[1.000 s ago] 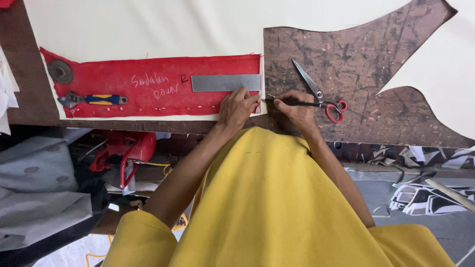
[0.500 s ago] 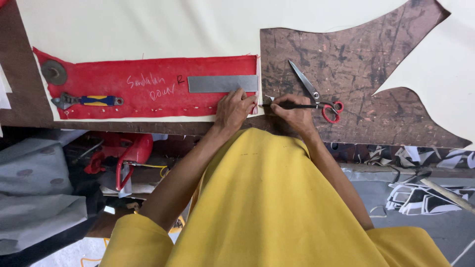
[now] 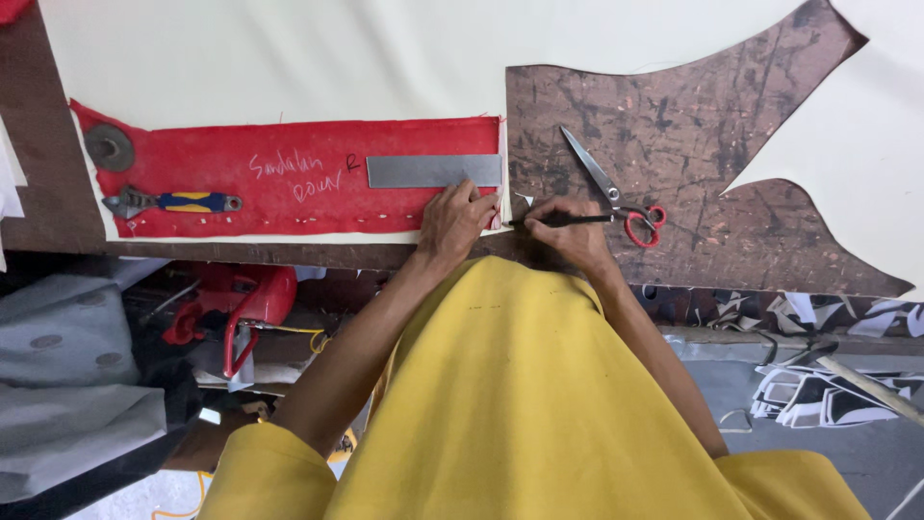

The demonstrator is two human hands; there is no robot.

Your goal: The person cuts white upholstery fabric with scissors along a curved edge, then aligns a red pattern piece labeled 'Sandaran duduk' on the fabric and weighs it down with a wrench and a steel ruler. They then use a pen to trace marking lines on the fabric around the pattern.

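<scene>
We're looking down at the worktop [image 3: 674, 116], and our left hand [image 3: 457, 217] presses flat, fingers spread, on the right end of the red fabric piece [image 3: 289, 178] at mid-frame, just below the grey metal ruler [image 3: 433, 170] that lies on it. Our right hand [image 3: 573, 231] is closed around a thin dark pen-like tool [image 3: 558, 221], its tip meeting the fabric's right edge beside the left fingers. What kind of tool it is, we can't tell. To do this well, we judge, we keep the left palm firm so the cloth can't creep, and draw the tip in one steady line close along the edge. The red-handled scissors [image 3: 616, 197] sit just right of our hand, touching or nearly so. A blue and yellow tool [image 3: 178, 202] and a round metal weight [image 3: 108, 147] rest at the fabric's left end. Cream cloth [image 3: 289, 58] fills the upper frame.
</scene>
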